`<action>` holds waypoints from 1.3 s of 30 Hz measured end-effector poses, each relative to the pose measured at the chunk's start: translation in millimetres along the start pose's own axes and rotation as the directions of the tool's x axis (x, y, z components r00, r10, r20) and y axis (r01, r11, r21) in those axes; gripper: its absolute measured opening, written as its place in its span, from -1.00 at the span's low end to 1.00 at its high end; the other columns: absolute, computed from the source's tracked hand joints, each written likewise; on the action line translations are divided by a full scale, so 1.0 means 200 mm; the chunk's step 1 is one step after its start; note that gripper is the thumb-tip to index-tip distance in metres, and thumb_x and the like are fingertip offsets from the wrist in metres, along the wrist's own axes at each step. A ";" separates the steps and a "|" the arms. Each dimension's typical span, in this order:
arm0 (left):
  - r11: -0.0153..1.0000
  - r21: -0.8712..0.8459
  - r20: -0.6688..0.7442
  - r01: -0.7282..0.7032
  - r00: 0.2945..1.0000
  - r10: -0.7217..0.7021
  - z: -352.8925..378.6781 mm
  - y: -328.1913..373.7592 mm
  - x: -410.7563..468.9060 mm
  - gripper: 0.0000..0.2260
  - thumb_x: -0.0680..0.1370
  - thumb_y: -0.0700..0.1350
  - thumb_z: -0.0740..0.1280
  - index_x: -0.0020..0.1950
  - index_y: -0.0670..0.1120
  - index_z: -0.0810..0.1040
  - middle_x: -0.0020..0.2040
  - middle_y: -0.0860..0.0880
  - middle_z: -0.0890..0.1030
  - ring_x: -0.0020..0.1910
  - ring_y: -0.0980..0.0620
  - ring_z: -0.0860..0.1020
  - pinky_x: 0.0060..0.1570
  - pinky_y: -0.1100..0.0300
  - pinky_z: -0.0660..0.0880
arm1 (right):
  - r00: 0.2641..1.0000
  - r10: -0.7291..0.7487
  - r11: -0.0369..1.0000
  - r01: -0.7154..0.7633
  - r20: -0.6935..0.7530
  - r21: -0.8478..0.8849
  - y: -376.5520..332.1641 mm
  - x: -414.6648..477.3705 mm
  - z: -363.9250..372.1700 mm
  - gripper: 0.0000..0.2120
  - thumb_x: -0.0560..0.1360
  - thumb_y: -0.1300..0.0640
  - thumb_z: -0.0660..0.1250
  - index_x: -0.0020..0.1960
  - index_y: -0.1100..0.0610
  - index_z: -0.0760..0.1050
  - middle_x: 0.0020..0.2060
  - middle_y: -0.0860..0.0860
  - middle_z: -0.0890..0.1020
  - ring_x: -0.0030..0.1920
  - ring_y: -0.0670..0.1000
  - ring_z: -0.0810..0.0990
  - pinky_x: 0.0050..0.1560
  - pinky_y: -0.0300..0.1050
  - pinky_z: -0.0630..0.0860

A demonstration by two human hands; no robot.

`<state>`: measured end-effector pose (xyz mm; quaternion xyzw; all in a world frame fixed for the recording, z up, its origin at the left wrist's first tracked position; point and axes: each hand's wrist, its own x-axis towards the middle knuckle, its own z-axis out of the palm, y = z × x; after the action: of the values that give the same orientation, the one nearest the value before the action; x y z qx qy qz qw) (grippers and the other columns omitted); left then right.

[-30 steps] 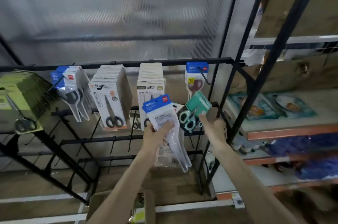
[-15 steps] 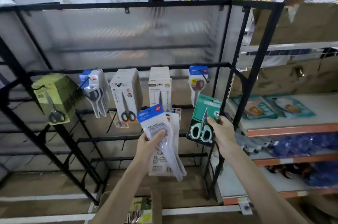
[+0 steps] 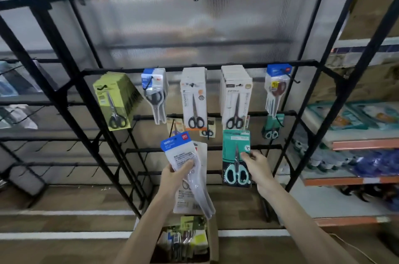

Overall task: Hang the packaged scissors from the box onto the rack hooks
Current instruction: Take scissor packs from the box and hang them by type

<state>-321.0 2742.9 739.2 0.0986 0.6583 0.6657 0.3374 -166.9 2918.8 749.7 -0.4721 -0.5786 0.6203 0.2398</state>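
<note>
Teal scissors pack is pinched by the right hand, before the lower bars of the rack. Left hand curls round several blue-topped packs. That loose bundle could slip, and the teal card's hole may miss the hooks, which blur there. Arms partly hide the box below the rack.
</note>
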 end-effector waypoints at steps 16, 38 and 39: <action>0.997 -0.005 0.146 0.074 0.987 -0.073 -0.42 -0.05 0.03 -0.87 0.54 -0.16 0.48 0.06 -0.17 0.65 -0.06 -0.20 0.74 -0.18 -0.14 0.70 -0.07 -0.08 0.65 | 0.993 0.027 0.997 -0.035 -0.119 -0.064 0.13 -0.40 0.41 -0.84 0.64 0.09 0.29 0.02 0.17 0.56 -0.16 0.05 0.72 -0.23 -0.03 0.73 -0.23 -0.09 0.65; 0.996 0.085 0.328 -0.013 0.945 -0.016 0.77 -0.02 0.18 -0.92 0.52 -0.16 0.50 -0.03 -0.02 0.65 -0.10 -0.01 0.74 -0.13 0.01 0.70 -0.09 0.13 0.62 | 0.961 -0.037 0.995 0.012 -0.274 -0.095 -0.02 0.09 -0.47 -0.72 0.60 0.08 0.30 -0.03 0.32 0.56 -0.12 0.24 0.70 -0.07 0.28 0.69 0.01 0.28 0.60; 0.997 0.077 0.310 -0.002 0.951 -0.022 0.84 -0.03 0.20 -0.92 0.53 -0.17 0.50 -0.04 -0.02 0.64 -0.12 0.01 0.73 -0.18 0.05 0.69 -0.17 0.19 0.60 | 0.963 -0.040 0.994 0.010 -0.268 -0.112 -0.01 0.17 -0.54 -0.73 0.59 0.07 0.31 -0.05 0.29 0.57 -0.12 0.24 0.70 -0.08 0.29 0.69 0.03 0.33 0.60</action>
<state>-252.6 2902.9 740.0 0.2113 0.6224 0.6147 0.4360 -90.0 3000.9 752.7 -0.5575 -0.5796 0.5144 0.2978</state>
